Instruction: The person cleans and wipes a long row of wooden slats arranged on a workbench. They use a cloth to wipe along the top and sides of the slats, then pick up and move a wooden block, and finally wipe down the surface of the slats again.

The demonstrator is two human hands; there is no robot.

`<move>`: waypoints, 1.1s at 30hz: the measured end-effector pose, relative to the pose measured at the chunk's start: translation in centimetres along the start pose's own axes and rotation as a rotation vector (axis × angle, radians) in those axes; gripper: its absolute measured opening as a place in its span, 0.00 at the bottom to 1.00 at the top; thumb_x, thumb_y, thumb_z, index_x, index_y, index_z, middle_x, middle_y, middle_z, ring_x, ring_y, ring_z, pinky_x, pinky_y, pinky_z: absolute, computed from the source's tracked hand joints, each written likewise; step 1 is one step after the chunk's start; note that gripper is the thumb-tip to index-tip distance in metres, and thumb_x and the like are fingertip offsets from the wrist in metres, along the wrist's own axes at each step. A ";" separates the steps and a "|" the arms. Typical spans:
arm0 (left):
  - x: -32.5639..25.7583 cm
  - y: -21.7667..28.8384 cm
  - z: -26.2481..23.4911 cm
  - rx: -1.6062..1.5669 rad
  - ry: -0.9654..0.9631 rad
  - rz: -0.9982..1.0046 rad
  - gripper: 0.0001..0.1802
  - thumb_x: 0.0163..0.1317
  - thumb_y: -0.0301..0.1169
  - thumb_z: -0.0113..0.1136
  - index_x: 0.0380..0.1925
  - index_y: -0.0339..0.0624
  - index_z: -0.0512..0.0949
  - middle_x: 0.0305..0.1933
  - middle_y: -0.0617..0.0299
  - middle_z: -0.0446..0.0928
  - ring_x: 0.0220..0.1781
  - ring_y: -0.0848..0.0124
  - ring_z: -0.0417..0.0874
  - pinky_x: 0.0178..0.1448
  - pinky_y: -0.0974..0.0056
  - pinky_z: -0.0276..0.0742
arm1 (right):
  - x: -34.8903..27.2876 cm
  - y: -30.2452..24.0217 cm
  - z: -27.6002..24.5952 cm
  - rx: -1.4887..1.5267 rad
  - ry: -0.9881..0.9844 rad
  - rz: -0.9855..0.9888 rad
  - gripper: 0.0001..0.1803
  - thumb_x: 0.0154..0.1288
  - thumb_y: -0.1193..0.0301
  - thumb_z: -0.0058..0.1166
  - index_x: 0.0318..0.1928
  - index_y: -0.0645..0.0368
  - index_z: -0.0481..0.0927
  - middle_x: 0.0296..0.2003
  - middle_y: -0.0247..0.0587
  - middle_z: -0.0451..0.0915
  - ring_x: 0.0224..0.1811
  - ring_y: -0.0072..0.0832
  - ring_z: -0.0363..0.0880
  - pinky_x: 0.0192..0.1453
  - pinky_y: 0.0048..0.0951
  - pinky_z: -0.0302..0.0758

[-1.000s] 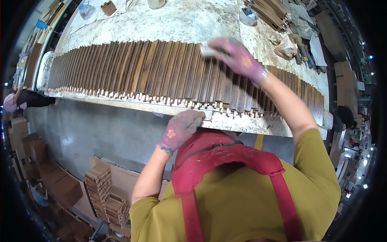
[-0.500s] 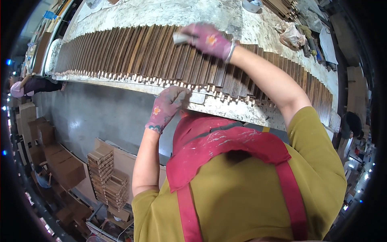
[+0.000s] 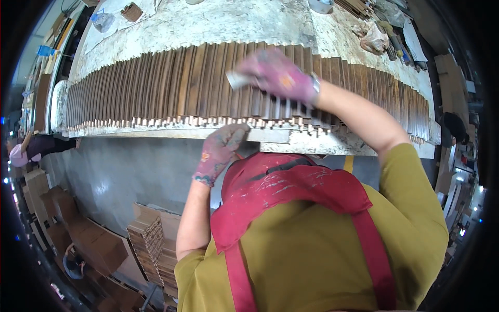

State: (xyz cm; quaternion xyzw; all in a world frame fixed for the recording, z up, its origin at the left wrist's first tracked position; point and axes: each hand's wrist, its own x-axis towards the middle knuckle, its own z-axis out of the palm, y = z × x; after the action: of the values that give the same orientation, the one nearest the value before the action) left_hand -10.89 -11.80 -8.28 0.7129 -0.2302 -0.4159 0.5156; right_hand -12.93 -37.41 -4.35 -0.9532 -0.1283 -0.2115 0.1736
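A long row of dark brown wooden slats (image 3: 193, 86) lies side by side across the table, their pale peg-like ends facing me. Over the middle of the row is my right hand (image 3: 279, 77), in a pink-purple flowered glove and smeared by motion. Its fingers are closed on a small whitish block (image 3: 238, 80), which is at the slats' faces; whether it touches them is hard to tell. My left hand (image 3: 221, 150), gloved alike, is at the table's near edge just below the pegs. Its fingers are curled together, and what they grip, if anything, is hidden.
The whitish, stained table (image 3: 260, 23) carries a clear plastic bag (image 3: 104, 22), a small brown bundle (image 3: 132, 12) and a crumpled bag (image 3: 374, 40). Stacked wooden pieces (image 3: 150, 242) and cardboard boxes (image 3: 96, 244) stand on the floor at lower left. Another person (image 3: 34, 149) is at far left.
My right hand has shifted slightly right and lower over the slats, still with the whitish block. The whole view has tilted a little; my left hand stays by the near edge.
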 end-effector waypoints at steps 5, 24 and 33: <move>0.4 -2.0 -1.5 0.099 -0.095 0.185 0.18 0.70 0.37 0.57 0.53 0.35 0.77 0.45 0.62 0.82 0.39 0.76 0.81 0.47 0.71 0.78 | -1.6 -3.5 -3.1 0.316 -0.391 -0.037 0.12 0.63 0.62 0.57 0.45 0.47 0.83 0.41 0.35 0.84 0.44 0.34 0.81 0.51 0.37 0.74; 1.2 -1.5 -2.7 0.062 -0.212 0.169 0.18 0.70 0.40 0.55 0.51 0.37 0.81 0.47 0.59 0.82 0.47 0.73 0.81 0.41 0.70 0.81 | 5.3 4.7 1.4 -0.023 -0.072 0.326 0.17 0.69 0.62 0.52 0.54 0.55 0.78 0.49 0.42 0.82 0.48 0.37 0.80 0.53 0.39 0.74; 0.5 -0.7 -4.0 0.039 -0.221 0.182 0.18 0.71 0.39 0.54 0.51 0.38 0.80 0.48 0.59 0.82 0.51 0.72 0.81 0.56 0.67 0.76 | 7.7 1.3 -0.5 0.112 -0.202 0.173 0.17 0.66 0.60 0.56 0.53 0.51 0.81 0.46 0.36 0.84 0.48 0.30 0.82 0.56 0.35 0.76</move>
State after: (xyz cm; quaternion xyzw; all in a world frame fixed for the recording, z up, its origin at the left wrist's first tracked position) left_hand -7.33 -9.79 -8.59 0.6489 -0.3571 -0.4387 0.5088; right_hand -5.94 -37.48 -0.89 -0.9660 -0.0738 -0.0913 0.2304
